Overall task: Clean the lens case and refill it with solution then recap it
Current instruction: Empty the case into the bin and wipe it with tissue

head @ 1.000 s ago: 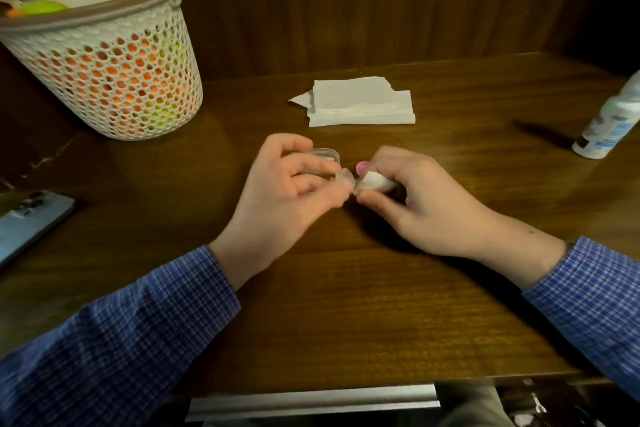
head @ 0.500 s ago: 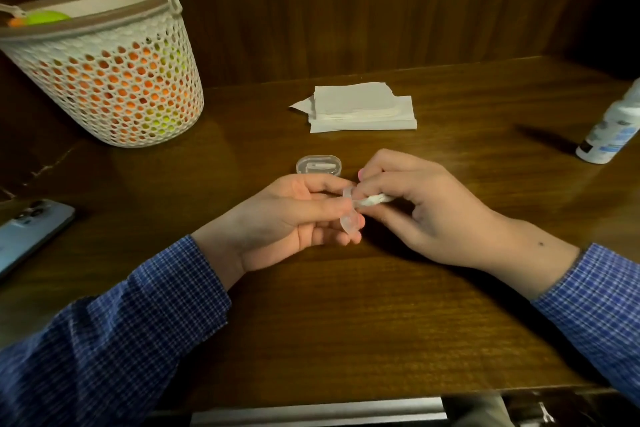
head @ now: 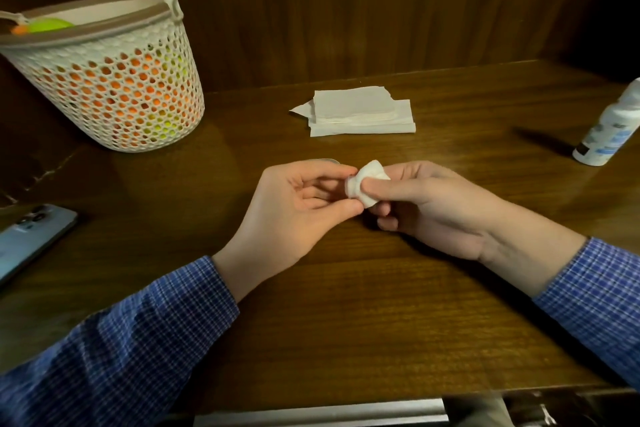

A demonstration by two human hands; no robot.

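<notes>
My left hand (head: 298,204) pinches a small clear part of the lens case (head: 350,185) between thumb and fingers, just above the table's middle. My right hand (head: 426,201) pinches a bunched white tissue (head: 370,180) and presses it against that part. Another clear piece of the case (head: 323,160) lies on the table right behind my left hand, mostly hidden by it. The white solution bottle (head: 609,128) with a blue label stands at the far right edge.
A stack of white tissues (head: 360,113) lies at the back of the wooden table (head: 346,305). A white mesh basket (head: 114,80) with orange and green things stands at the back left. A phone (head: 24,239) lies at the left edge.
Both hands lifted and turned: the left palm now faces up with the clear part at its fingertips, and the tissue, thin before, now bunches over it. The piece behind is now mostly covered.
</notes>
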